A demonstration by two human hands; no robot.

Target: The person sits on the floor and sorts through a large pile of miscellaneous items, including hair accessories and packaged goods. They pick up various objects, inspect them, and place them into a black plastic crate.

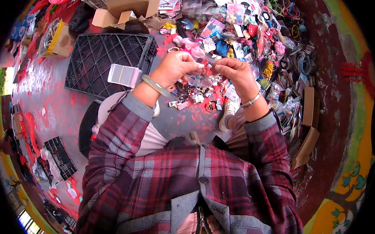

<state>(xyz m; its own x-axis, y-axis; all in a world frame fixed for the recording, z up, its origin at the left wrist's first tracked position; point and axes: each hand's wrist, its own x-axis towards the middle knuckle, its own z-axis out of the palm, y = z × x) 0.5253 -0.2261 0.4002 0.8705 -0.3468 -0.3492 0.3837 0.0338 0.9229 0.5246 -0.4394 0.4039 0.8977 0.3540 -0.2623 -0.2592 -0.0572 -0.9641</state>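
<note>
Two hands pinch a small clear packet above a heap of trinkets

Both hands meet near the middle of the view, raised over the floor. The left hand [175, 68], with a pale green bangle [155, 85] on its wrist, closes its fingertips on one end of a small clear packet [207, 62]; the right hand [235, 73], wearing a thin silver bracelet [250, 101], pinches the other end. What the packet contains is too small to tell.

Just below the hands lies a scatter of small dark rings and clips [192, 96] on the grey, red-stained floor [58, 103]. Beyond them, toward the top right, spreads a dense pile of bright hair ornaments and small flat packages [258, 28] in pink, blue, yellow and white, many in clear sleeves.

To the left sits a black plastic crate [102, 59], turned flat, with a stack of clear pink-edged bags [123, 75] resting on its near edge. Behind it are open brown cardboard boxes [125, 9], and another box [57, 40] further left holds loose items. Flat brown cartons [308, 122] lean on the right near the painted wall. The person's plaid sleeves fill the lower view
</note>
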